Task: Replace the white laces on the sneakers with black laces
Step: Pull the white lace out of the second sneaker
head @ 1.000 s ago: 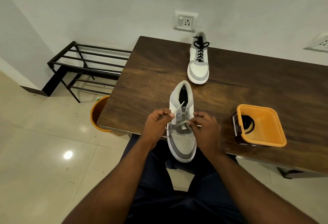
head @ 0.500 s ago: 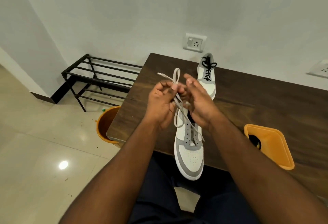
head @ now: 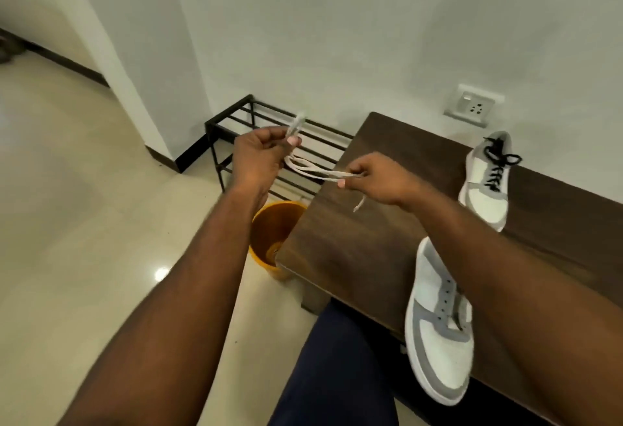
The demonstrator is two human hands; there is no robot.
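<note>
Your left hand (head: pixel 259 152) pinches one end of the white lace (head: pixel 313 171) above the black rack (head: pixel 269 122) and the orange bin (head: pixel 273 233), and your right hand (head: pixel 377 179) pinches the other end over the tabletop (head: pixel 364 243), the lace hanging in loops between them. Further right, the unlaced sneaker (head: pixel 435 334) lies at the tabletop's near edge. The black-laced sneaker (head: pixel 488 183) lies beyond it, near the wall.
</note>
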